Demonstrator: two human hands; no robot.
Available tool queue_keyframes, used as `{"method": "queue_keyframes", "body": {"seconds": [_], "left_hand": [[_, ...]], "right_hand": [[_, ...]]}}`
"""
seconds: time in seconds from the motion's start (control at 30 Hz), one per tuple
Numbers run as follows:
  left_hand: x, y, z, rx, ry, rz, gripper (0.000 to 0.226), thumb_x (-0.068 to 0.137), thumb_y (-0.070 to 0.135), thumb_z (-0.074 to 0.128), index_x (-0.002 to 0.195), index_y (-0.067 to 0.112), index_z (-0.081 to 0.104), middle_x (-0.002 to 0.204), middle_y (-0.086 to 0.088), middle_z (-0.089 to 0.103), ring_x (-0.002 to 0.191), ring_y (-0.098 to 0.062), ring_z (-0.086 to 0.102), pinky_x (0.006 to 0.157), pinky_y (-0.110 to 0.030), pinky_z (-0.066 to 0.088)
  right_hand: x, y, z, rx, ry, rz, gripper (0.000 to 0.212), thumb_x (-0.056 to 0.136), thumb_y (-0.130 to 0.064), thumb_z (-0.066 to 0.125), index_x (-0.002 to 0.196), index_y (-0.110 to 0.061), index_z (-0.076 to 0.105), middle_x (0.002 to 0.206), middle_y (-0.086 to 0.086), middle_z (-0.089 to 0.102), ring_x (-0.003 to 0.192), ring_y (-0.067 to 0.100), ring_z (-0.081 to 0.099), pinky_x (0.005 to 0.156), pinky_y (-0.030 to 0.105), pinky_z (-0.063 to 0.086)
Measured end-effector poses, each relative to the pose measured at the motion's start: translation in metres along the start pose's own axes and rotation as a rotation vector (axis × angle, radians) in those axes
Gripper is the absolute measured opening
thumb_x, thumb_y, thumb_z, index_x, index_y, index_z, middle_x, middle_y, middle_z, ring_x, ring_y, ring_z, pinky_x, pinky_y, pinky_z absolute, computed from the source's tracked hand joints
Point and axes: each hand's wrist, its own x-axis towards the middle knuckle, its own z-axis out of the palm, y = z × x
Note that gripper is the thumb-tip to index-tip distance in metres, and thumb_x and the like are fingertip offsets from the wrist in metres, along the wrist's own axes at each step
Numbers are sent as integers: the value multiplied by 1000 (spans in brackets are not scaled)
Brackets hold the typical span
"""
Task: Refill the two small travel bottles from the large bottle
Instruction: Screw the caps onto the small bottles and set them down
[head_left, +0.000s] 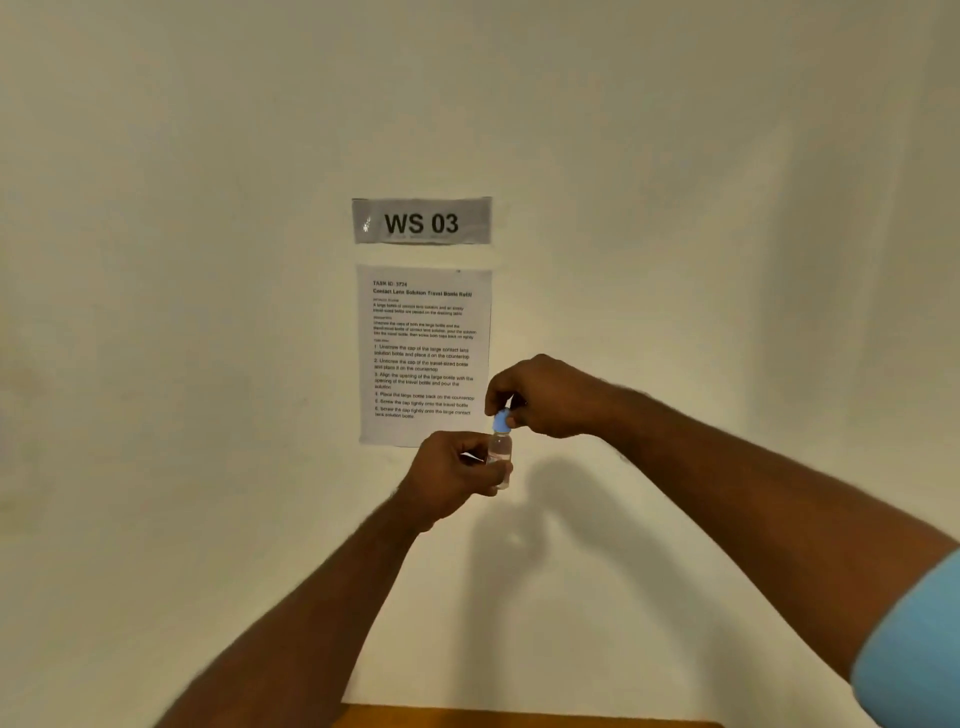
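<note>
Middle of the frame, both hands are up in front of the wall. The left hand (451, 475) grips a small clear travel bottle (501, 453) around its body, holding it upright, a bit of clear liquid inside. Right hand (545, 397) comes in from above and pinches the blue cap (502, 420) on top. Behind them hangs an instruction sheet (423, 343) under a "WS 03" sign (421, 221). Orange-brown tabletop (519, 718) peeks in at bottom center.

Travel bottle's (501, 451) base behind left hand (451, 475); instruction sheet's (423, 353) small print blurred
</note>
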Motion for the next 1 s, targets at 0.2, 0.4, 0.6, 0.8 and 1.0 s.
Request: {"method": "queue_keyframes", "body": {"seconds": [0.2,0.4,0.6,0.8,1.0], "left_hand": [[3,15,-2,-35,5,17,18,84,2,80,102,3,77,89,-15,72,76,-24,74,67,-34,60],[2,13,0,16,3,32,20,84,6,81,103,3,76,104,-20,74,82,-30,76,71,-41,65],[-1,9,-2,22,6,18,28,85,8,81,110,-2,75,100,-15,74,82,-29,74,72,-40,65],[-3,9,-5,3,9,12,27,83,7,82,108,-1,75,104,-15,74,83,-30,75,72,-41,65],[-5,8,-6,-14,8,34,17,84,6,82,100,9,77,105,-19,74,80,-26,76,69,-36,65]], "right_hand": [[5,-11,-18,-85,-18,-25,30,88,-12,73,117,-18,72,114,-3,71,94,11,61,85,25,47],[9,-14,-19,-148,-41,84,27,84,-44,75,96,-20,75,77,-8,69,74,13,65,66,25,46],[9,-12,-23,-92,-90,38,34,92,-27,69,126,-23,67,113,-6,71,78,4,60,74,18,44],[9,-12,-20,-27,-103,82,24,87,-21,75,110,-15,74,76,-15,69,65,3,66,62,14,47],[12,-18,-18,-54,70,72,22,91,-47,65,93,-25,67,73,-17,59,60,5,61,56,18,42]]}}
